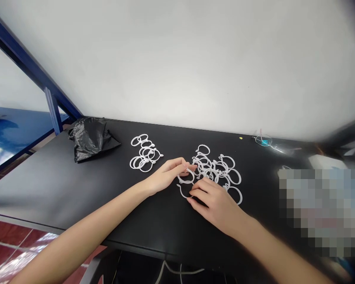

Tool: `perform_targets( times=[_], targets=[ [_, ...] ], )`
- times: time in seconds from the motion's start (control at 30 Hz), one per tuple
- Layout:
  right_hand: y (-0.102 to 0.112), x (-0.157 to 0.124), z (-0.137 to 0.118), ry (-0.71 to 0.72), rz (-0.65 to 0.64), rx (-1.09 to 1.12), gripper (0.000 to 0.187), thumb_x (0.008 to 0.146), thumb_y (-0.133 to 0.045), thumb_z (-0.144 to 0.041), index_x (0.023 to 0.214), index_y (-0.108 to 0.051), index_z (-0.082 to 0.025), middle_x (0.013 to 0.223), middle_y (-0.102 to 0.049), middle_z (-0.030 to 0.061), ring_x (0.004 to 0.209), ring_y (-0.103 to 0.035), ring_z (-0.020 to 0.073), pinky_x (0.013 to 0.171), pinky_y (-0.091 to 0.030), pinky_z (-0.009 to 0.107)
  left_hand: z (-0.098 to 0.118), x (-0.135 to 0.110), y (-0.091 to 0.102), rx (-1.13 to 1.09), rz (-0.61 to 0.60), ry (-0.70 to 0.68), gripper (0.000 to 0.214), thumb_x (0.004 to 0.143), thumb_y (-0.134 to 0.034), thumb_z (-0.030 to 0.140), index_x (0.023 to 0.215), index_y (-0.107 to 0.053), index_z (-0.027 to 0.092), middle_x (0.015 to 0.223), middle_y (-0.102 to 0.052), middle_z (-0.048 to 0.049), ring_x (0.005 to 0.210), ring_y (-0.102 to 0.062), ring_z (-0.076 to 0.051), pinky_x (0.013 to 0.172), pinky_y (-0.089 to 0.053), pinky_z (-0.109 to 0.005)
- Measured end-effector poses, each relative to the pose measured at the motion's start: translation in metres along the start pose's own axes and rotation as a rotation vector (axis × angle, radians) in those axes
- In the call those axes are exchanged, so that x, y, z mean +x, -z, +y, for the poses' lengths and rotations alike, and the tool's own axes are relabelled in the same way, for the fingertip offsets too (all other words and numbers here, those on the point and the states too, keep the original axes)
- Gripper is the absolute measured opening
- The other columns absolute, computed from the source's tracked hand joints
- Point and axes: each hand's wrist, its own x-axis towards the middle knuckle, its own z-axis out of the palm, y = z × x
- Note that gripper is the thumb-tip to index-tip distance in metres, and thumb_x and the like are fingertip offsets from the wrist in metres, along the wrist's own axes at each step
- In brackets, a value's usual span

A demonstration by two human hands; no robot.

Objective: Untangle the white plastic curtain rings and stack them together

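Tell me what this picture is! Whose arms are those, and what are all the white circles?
The picture comes from a camera worn on a person's head, looking down, so those arms are the person's own. The left hand and the right hand meet over a black table. Together they pinch one open white plastic ring between the fingertips. Beside the right hand lies a big pile of rings. A smaller pile of rings lies further left. A crumpled black bag sits near the table's far left corner. The blurry squares on the right are covered up, so nobody can tell what is there.
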Motion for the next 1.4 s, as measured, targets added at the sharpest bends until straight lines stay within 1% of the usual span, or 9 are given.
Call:
perform_targets(
  times=[0.13,0.27,0.43,0.67,0.83,1.0,1.1,1.2,1.4],
  targets=[
    [0.000,0.000,0.002,-0.055,0.062,-0.002,0.016,0.092,-0.054,-0.011,0.085,-0.067,-0.018,0.079,-0.065,0.0056,0.075,-0.060,0.0196,0.067,-0.056,0.035,0.003,0.001,0.001,0.144,0.064,-0.051,0.035,0.094,-0.051,0.048,0.082,-0.058,0.016,0.111,-0.069,-0.0093,0.101,-0.060,-0.020,0.091,-0.044,-0.032],
    [-0.002,-0.001,0.002,-0.101,0.251,0.095,0.013,0.090,-0.057,-0.011,0.096,-0.065,-0.019,0.085,-0.066,0.0053,0.076,-0.062,0.0178,0.067,-0.056,0.033,0.002,0.002,0.002,0.192,0.116,-0.104,0.034,0.091,-0.055,0.048,0.079,-0.060,0.016,0.089,-0.066,-0.0033,0.080,-0.057,-0.014,0.078,-0.045,-0.028],
    [-0.002,0.001,0.000,-0.152,0.425,0.195,0.024,0.088,-0.062,-0.014,0.110,-0.062,-0.023,0.083,-0.067,0.0021,0.062,-0.060,0.0132,0.057,-0.055,0.028,0.002,-0.001,-0.002,0.117,0.041,-0.087,0.034,0.086,-0.063,0.048,0.075,-0.059,0.015,0.066,-0.054,0.0018,0.061,-0.049,-0.010,0.062,-0.043,-0.024],
    [0.003,0.003,0.000,-0.188,0.457,0.311,0.020,0.089,-0.059,-0.011,0.105,-0.066,-0.021,0.081,-0.067,0.0019,0.064,-0.064,0.0129,0.059,-0.058,0.026,0.003,-0.007,-0.009,-0.123,-0.200,-0.051,0.020,0.079,-0.075,0.028,0.092,-0.069,0.014,0.078,-0.063,-0.0010,0.071,-0.058,-0.011,0.071,-0.050,-0.027],
    [0.008,0.005,-0.004,-0.214,0.433,0.470,0.018,0.090,-0.057,-0.016,0.104,-0.067,-0.021,0.087,-0.070,0.0046,0.077,-0.069,0.0172,0.063,-0.062,0.029,0.003,-0.007,-0.008,-0.091,-0.175,-0.087,0.015,0.082,-0.072,0.025,0.091,-0.069,0.013,0.078,-0.067,-0.0032,0.073,-0.062,-0.013,0.073,-0.051,-0.028],
    [0.007,0.005,-0.007,-0.189,0.439,0.433,0.013,0.091,-0.058,-0.016,0.094,-0.070,-0.021,0.079,-0.072,0.0022,0.067,-0.068,0.0146,0.061,-0.060,0.026,0.000,-0.005,-0.006,-0.042,-0.138,-0.110,0.016,0.084,-0.071,0.028,0.089,-0.066,0.013,0.081,-0.069,-0.0056,0.079,-0.066,-0.016,0.076,-0.052,-0.031],
    [0.007,0.004,-0.007,-0.174,0.481,0.371,0.012,0.090,-0.060,-0.014,0.092,-0.070,-0.021,0.075,-0.071,0.0010,0.063,-0.067,0.0138,0.059,-0.058,0.025,0.002,-0.007,-0.007,0.075,-0.106,-0.173,0.019,0.084,-0.070,0.029,0.096,-0.066,0.016,0.095,-0.067,-0.0071,0.091,-0.064,-0.018,0.082,-0.052,-0.032],
    [0.006,0.001,-0.006,-0.168,0.504,0.340,0.013,0.090,-0.060,-0.012,0.091,-0.069,-0.021,0.074,-0.072,0.0007,0.063,-0.068,0.0139,0.059,-0.056,0.025,0.005,-0.011,-0.009,0.236,-0.157,-0.236,0.037,0.075,-0.079,0.027,0.108,-0.065,0.019,0.109,-0.065,-0.0076,0.105,-0.062,-0.021,0.092,-0.051,-0.033],
    [0.005,-0.002,-0.005,-0.183,0.492,0.390,0.013,0.089,-0.059,-0.011,0.084,-0.066,-0.021,0.068,-0.068,-0.0007,0.060,-0.066,0.0142,0.057,-0.054,0.026,0.007,-0.016,-0.016,0.386,-0.201,-0.268,0.037,0.080,-0.074,0.032,0.114,-0.068,0.020,0.098,-0.072,-0.0046,0.092,-0.068,-0.019,0.089,-0.053,-0.030]
  ],
)
